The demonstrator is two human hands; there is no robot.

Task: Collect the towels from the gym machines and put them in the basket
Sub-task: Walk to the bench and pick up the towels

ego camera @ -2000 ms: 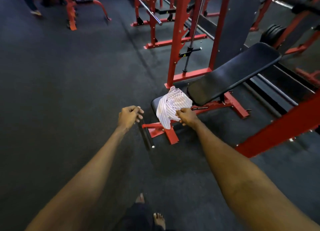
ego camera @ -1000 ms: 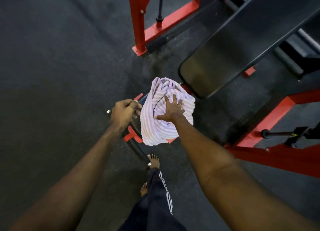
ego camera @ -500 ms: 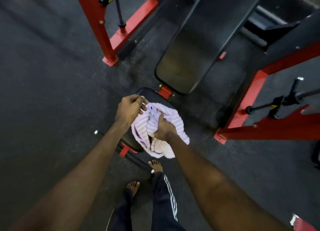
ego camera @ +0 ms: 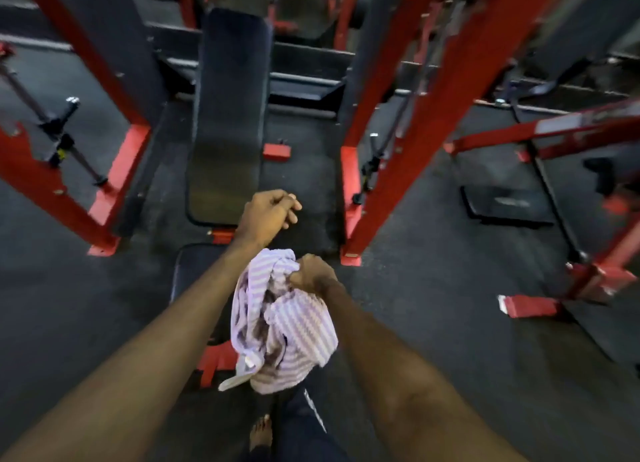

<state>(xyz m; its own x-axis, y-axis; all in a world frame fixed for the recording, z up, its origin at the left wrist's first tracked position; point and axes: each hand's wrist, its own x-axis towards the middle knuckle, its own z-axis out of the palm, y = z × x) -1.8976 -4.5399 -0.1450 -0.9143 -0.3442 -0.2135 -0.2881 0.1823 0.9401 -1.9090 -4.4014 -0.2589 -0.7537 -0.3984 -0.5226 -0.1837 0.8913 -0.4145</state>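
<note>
A bunched, white-and-lilac striped towel [ego camera: 282,326] hangs lengthwise from the fisted right hand [ego camera: 313,274] above the bench seat [ego camera: 194,271]; the left hand [ego camera: 268,214] is loosely curled, empty.

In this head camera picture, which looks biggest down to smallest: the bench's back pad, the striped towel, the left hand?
1. Back pad.
2. Striped towel, though nearness to the camera enlarges it.
3. Left hand.

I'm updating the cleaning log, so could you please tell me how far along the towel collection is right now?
Done: the striped towel is off the bench seat, which shows bare padding. In hand: the right hand grips the towel bunched up, hanging over the floor; the left hand is loosely curled and holds nothing. Left: dropping it in the basket, which is not in view. No other towels show on the machines visible here.
</note>
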